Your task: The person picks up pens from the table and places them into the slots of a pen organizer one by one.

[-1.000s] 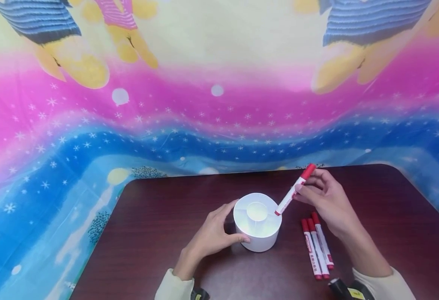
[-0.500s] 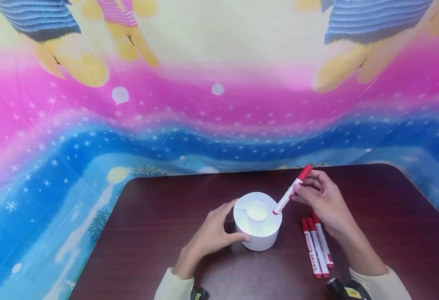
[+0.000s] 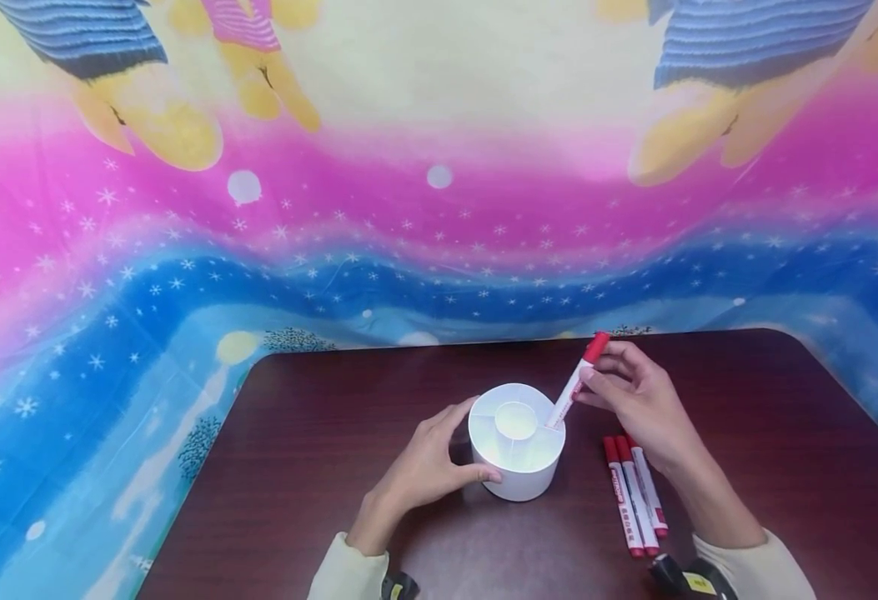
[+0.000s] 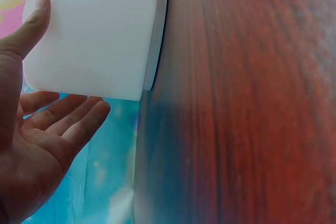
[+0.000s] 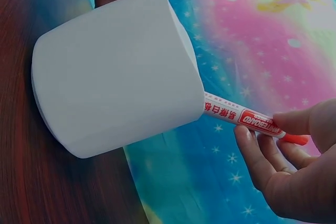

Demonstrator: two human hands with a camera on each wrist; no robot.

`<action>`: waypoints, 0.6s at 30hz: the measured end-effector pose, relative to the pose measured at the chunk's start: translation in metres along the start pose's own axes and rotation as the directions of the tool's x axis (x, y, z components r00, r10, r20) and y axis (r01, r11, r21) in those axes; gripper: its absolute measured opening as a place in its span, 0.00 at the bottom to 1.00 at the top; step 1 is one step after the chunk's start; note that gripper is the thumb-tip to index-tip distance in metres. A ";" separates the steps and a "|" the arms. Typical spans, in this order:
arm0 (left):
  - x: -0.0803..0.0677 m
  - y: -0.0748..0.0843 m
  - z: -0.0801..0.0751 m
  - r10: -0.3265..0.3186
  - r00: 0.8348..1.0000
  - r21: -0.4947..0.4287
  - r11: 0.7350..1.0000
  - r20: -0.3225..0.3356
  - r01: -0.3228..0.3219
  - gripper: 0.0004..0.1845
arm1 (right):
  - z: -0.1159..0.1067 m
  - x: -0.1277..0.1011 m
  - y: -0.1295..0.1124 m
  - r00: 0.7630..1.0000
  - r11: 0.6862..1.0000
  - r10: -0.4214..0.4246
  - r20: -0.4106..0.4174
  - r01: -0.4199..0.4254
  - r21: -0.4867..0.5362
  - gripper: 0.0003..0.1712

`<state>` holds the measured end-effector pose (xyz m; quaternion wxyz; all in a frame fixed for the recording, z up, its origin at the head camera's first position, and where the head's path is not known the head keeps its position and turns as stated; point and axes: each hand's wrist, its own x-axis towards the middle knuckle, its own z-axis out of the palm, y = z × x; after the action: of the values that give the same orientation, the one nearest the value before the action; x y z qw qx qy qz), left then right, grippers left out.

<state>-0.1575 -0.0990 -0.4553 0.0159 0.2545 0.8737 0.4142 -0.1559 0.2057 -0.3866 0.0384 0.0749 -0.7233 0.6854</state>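
Observation:
A round white pen holder with a central cup and dividers stands on the table. My left hand grips its left side, thumb at the front and fingers round the back; the left wrist view shows the thumb on the white wall. Between thumb and fingertips, my right hand pinches a whiteboard marker with a red cap and white barrel. It leans with the cap up, its lower end inside the holder's right compartment. In the right wrist view the marker's lower end is hidden behind the rim.
Three more red-capped markers lie side by side on the dark wooden table, right of the holder and below my right hand. A colourful printed cloth hangs behind the table's far edge.
My right hand has moved slightly left and down, bringing the marker's lower end from the holder's rim into the right compartment. The left hand keeps its grip on the holder.

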 end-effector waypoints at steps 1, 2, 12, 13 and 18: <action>0.000 0.000 0.000 0.001 1.000 -0.002 1.000 0.000 -0.001 0.57 | 0.000 0.001 0.000 1.000 1.000 0.002 0.006 -0.002 -0.018 0.19; 0.000 0.000 0.000 0.001 1.000 -0.002 1.000 -0.001 -0.001 0.57 | 0.001 0.002 0.000 1.000 1.000 0.007 0.010 -0.007 -0.027 0.19; 0.000 0.000 0.001 0.003 1.000 0.004 1.000 -0.013 -0.003 0.56 | 0.004 0.006 0.001 0.997 0.991 0.072 0.025 -0.068 -0.114 0.29; 0.000 0.000 0.001 0.001 1.000 0.003 1.000 -0.012 -0.001 0.56 | 0.004 0.007 0.002 0.997 0.991 0.073 0.025 -0.070 -0.114 0.29; 0.000 0.000 0.001 -0.007 1.000 0.001 1.000 -0.011 0.007 0.56 | 0.005 0.008 0.005 0.997 0.992 0.068 0.025 -0.065 -0.110 0.27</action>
<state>-0.1574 -0.0982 -0.4555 0.0126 0.2491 0.8749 0.4151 -0.1640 0.2003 -0.3905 0.0090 0.0583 -0.7621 0.6448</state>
